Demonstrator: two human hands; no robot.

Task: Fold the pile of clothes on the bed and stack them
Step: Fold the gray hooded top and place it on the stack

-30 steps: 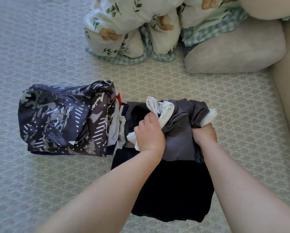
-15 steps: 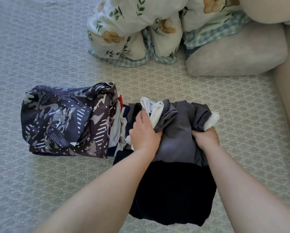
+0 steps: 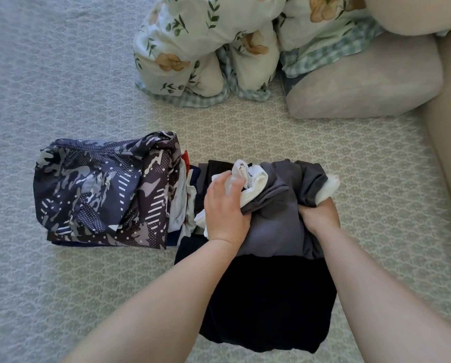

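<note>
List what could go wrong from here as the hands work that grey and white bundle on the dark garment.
1. The left hand and right hand grip a bunched grey garment with white fabric tangled in it; folding them together would probably leave a lumpy, uneven fold.
2. The bundle sits on the black garment, which may get dragged or creased.
3. The camouflage stack lies right beside the left hand and could be nudged out of shape.

I note matt grey cloth garment at centre; slick, faintly shiny camouflage fabric at left; woven, textured bedspread; soft floral cotton quilt at top.
</note>
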